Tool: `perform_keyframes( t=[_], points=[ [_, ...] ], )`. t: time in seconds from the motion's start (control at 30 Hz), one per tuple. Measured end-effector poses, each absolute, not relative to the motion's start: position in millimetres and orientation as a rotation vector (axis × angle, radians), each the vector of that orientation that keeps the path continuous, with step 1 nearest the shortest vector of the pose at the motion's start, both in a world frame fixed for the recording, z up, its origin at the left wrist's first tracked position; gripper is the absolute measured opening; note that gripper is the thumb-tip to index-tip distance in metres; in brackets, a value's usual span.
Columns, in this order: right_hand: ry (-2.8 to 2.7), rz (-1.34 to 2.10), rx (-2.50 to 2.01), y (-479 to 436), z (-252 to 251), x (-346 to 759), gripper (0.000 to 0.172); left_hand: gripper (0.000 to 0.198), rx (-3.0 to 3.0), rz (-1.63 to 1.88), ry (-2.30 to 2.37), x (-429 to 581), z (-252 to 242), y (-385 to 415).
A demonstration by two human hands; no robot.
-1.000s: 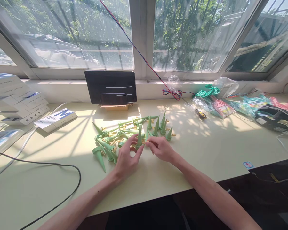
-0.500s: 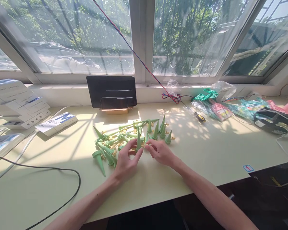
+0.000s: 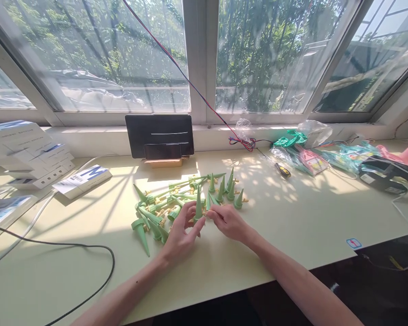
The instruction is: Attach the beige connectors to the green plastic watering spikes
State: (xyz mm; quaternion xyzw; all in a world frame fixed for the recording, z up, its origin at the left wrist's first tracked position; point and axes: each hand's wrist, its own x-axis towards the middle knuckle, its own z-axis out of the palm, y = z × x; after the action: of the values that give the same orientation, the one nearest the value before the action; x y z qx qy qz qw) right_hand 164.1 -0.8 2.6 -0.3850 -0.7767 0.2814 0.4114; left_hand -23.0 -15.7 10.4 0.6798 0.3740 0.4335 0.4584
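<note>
My left hand (image 3: 183,231) is closed around the base of a green plant watering spike (image 3: 198,206), which points upward. My right hand (image 3: 229,221) has its fingers curled in a pinch at the right side of that base, where the small yellowish valve sits; the fingertips mostly hide it. Just behind my right hand, several more spikes stand point up in a cluster (image 3: 221,190). Left of and behind my left hand lies a loose heap of green spikes (image 3: 153,215) with yellowish valves, one pointing toward me.
A tablet (image 3: 159,136) and a phone (image 3: 162,151) lean on a wooden stand (image 3: 163,163). White boxes (image 3: 23,145) are stacked at the left, near a black cable (image 3: 88,246). A screwdriver (image 3: 283,170), plastic bags (image 3: 313,160) and a black strapped object (image 3: 387,174) lie to the right.
The view has tilted slightly up, so the table sits lower in it. My right fingers have closed tighter beside the spike's base; my left hand still holds the spike.
</note>
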Motion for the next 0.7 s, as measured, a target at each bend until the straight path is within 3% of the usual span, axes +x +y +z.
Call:
perform_keyframes(
  t=[0.43,0.7],
  points=[
    [-1.837,1.037,-1.021,-2.5,7.7,161.6,0.054,0.02,1.927,1.15,1.074,-22.6,-2.0,-15.6],
    [-1.965,0.773,-1.039,-3.2,8.5,161.8,0.045,0.025,1.516,1.015,0.837,-20.2,16.3,-13.4]
  ],
)
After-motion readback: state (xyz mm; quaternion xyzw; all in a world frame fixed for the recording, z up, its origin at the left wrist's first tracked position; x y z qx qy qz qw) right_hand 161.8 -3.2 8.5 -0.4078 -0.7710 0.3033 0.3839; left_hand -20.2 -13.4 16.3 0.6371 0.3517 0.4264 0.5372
